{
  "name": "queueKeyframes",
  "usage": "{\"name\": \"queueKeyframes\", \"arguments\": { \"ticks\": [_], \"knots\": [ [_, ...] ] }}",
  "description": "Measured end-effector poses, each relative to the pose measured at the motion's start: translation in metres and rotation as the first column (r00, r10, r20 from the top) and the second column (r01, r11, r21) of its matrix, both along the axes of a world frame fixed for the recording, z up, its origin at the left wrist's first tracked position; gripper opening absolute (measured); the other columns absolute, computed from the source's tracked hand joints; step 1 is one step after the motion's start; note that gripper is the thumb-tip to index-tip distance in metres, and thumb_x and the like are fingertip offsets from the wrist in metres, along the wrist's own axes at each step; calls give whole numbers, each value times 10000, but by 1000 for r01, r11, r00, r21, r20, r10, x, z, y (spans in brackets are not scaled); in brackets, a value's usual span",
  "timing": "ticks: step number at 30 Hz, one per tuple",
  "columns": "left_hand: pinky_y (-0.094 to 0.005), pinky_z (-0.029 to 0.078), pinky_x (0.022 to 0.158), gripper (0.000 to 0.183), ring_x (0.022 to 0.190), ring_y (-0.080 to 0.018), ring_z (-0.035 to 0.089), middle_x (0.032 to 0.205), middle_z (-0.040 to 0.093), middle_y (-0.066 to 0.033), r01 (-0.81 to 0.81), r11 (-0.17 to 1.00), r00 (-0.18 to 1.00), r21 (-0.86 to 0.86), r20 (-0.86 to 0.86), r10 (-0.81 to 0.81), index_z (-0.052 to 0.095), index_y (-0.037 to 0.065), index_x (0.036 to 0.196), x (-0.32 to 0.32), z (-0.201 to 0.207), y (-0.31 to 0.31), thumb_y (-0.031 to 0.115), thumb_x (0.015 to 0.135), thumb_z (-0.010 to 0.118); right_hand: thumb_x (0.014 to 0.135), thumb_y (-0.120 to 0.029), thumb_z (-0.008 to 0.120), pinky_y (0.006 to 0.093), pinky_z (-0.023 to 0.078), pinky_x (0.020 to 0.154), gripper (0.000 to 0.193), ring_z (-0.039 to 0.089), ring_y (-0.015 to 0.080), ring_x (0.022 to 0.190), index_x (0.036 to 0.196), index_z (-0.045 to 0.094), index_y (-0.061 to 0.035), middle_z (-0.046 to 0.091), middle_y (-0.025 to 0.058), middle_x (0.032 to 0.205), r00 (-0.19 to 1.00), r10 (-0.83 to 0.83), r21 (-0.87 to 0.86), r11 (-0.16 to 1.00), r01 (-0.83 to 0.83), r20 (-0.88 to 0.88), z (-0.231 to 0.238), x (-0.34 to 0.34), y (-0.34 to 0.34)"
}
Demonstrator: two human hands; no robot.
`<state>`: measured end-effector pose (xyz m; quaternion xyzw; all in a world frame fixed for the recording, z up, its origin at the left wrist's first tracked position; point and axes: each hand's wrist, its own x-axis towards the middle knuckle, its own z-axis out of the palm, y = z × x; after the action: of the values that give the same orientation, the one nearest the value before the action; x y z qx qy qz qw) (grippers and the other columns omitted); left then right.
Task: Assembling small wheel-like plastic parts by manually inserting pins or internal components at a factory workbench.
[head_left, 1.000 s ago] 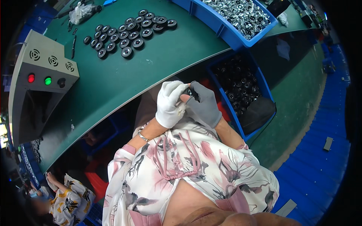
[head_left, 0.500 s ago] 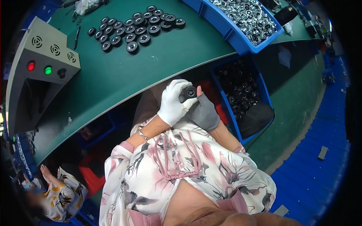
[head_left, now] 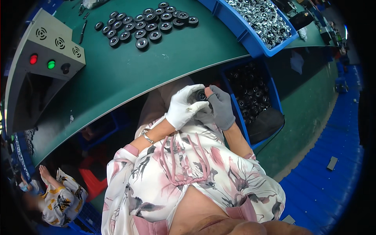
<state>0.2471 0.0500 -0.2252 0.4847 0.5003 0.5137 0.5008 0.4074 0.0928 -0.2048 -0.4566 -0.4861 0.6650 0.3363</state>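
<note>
In front of my lap, my left hand, in a white glove, is closed around a small black wheel with a spoked hub. My right hand, in a grey glove with the thumb tip bare, grips the wheel's right side, its thumb against the rim. The other right fingers are partly hidden behind. Both hands hover just off the near edge of the green table. On the table, similar black wheels lie in a loose cluster.
A blue bin of shiny metal parts stands on the table at right. Below it, another blue bin holds black wheels and a dark cloth. A grey machine with red and green lights is at left. Another person sits lower left.
My right hand has swung up and right, its thumb coming onto the wheel. The wheel has turned and is more covered by my fingers. The view has shifted slightly.
</note>
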Motion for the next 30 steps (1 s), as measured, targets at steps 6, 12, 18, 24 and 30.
{"name": "queueKeyframes", "arguments": {
  "ticks": [6,12,18,24,30],
  "knots": [
    [-225,512,752,329,849,-74,600,1067,666,-27,131,922,835,-365,541,96,643,16,1287,-1,29,-8,152,988,667,1053,-219,561,200,331,593,247,415,5,694,890,646,-54,537,-74,761,997,-56,118,991,61,-50,-11,-3,-8],
    [-389,603,876,348,1019,-175,649,1173,643,-97,275,912,678,-306,734,42,616,6,1311,-2,14,0,156,999,648,1044,-175,578,209,388,663,213,447,22,758,900,632,-28,542,-65,798,995,-99,197,976,93,19,-6,3,-15],
    [-323,521,954,466,1085,-156,626,1268,642,-96,345,884,768,-315,636,-72,550,1,1409,4,11,5,200,1002,659,1005,-127,622,215,432,678,142,495,28,783,981,685,-2,590,-44,828,921,-240,465,882,74,308,-1,38,-7],
    [-292,489,969,487,1075,-143,614,1239,661,-110,338,930,869,-142,427,-251,527,-31,1430,-12,25,3,201,1014,627,895,-19,652,386,496,942,280,633,321,1044,1173,689,-5,668,160,1103,462,-704,841,475,-259,540,53,92,32],
    [-296,498,953,477,1073,-148,624,1235,662,-106,242,968,914,-69,352,-204,549,-3,1415,-40,38,-4,231,1007,629,914,39,620,315,529,827,236,683,263,942,1141,682,22,683,149,1064,885,-215,897,263,-354,413,120,-79,107]
  ]
}}
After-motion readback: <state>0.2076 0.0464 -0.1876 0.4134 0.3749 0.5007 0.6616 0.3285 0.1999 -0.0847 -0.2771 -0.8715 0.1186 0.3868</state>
